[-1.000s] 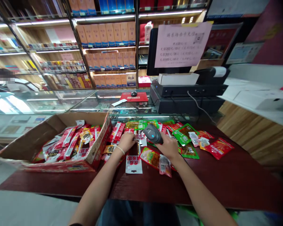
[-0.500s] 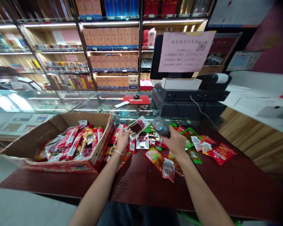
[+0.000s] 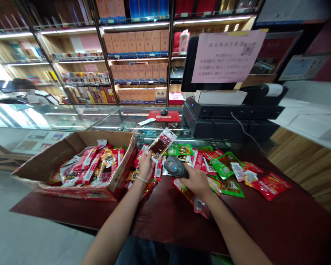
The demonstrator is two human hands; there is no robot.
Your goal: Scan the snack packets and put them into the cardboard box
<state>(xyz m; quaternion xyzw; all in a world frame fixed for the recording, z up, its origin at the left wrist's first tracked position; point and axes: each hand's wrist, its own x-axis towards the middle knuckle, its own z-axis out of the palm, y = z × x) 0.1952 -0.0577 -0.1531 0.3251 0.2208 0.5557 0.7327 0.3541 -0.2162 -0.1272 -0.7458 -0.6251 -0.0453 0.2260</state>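
So our left hand (image 3: 145, 167) has a small clear-and-red packet (image 3: 161, 143) lifted off the surface (image 3: 264, 224), fingers pinched on its lower left corner, with the packet tilted up to the right. Our right hand (image 3: 197, 182) sits just right of that and a bit nearer, fingers wrapped tight around the scanner (image 3: 175, 166). The scanner's head points left and up at the packet, with a little blue light showing on top, and it's close below the packet but not touching. Under and around both hands there's a loose spread of snacks, including a green pack (image 3: 223, 165) and, further right, a red pack (image 3: 270, 184). On the left, a cardboard box (image 3: 44, 162) sits on the same surface, stuffed with more red packs. Past all that there's a glass counter (image 3: 79, 118), and the till (image 3: 231, 117) at far right has a pink sign (image 3: 226, 55) above it.
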